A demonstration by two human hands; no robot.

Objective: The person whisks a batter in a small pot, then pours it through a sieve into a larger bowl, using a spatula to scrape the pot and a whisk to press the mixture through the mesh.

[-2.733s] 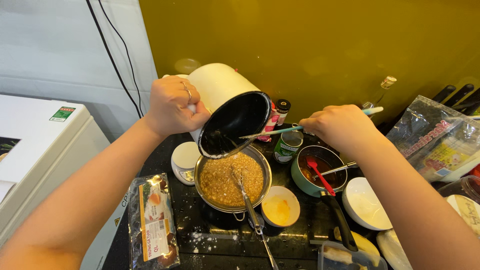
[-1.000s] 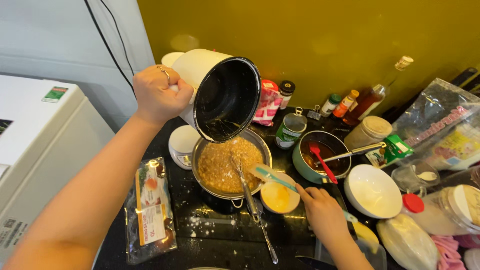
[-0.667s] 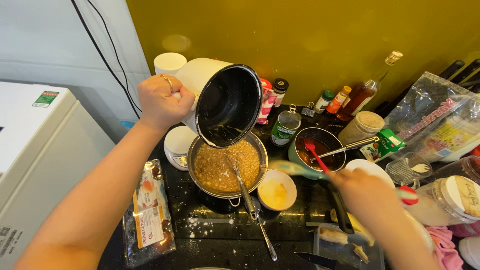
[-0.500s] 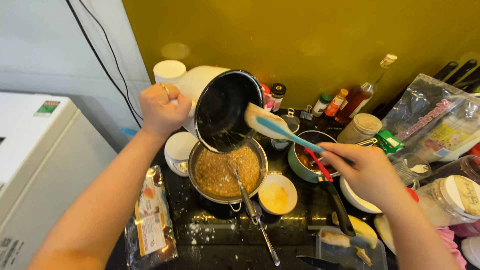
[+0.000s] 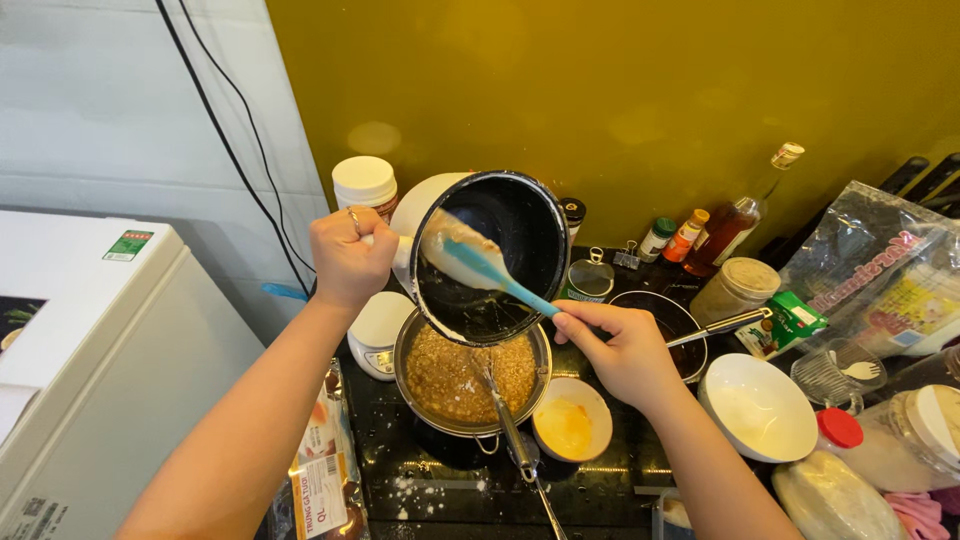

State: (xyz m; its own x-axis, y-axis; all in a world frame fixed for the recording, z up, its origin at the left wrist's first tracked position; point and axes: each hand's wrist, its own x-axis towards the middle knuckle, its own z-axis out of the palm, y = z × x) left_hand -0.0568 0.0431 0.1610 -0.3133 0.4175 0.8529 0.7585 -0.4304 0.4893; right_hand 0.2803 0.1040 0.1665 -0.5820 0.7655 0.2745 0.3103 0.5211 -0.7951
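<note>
The left hand (image 5: 345,255) has its grip closed tight round the handle of a white saucepan (image 5: 487,255), holding it tipped on its side with the dark inside facing the person, its lower rim right over the steel pot (image 5: 470,375) of brown crumbly mix below. That much is as it was half a second ago. What has changed is the right hand (image 5: 622,350): its fingers are closed round the blue handle of a spatula (image 5: 478,262), and the pale blade, which was only at the saucepan's mouth a moment back, is now well inside, laid against the dark upper-left wall. A second ago that hand was down low near the small bowl (image 5: 570,428) of yellow liquid, reaching about; now it is raised just right of the saucepan.

A metal utensil (image 5: 505,425) lies in the steel pot, its handle running out toward the person. To the right on the dark surface (image 5: 430,490) stand a white bowl (image 5: 757,408) and a small dark pan (image 5: 672,325) with a metal handle; bottles and jars line the yellow wall behind.
</note>
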